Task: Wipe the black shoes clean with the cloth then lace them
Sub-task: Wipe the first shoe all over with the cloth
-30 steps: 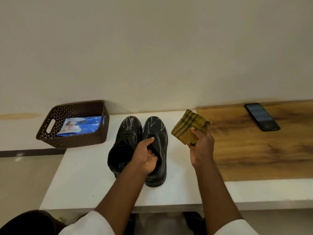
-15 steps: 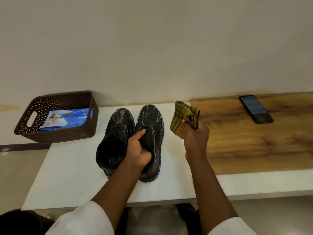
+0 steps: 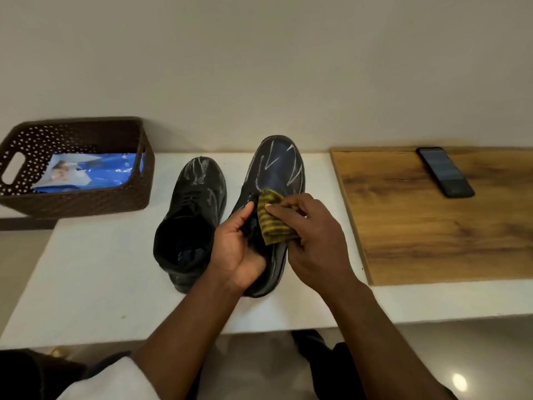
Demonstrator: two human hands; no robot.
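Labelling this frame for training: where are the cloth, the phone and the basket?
cloth (image 3: pixel 272 223): head view, striped middle.
phone (image 3: pixel 444 171): head view, screen centre.
basket (image 3: pixel 95 202): head view, front wall.

Both forearms reach forward; the left hand (image 3: pixel 236 249) is curled in a grip, the right hand (image 3: pixel 314 243) pinches with bent fingers.

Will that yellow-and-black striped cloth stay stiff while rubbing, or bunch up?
Probably floppy: the yellow-and-black striped cloth lies folded, draping over the chalk-marked black shoe. It likely bunches unless the right hand keeps pinching it. It looks light.
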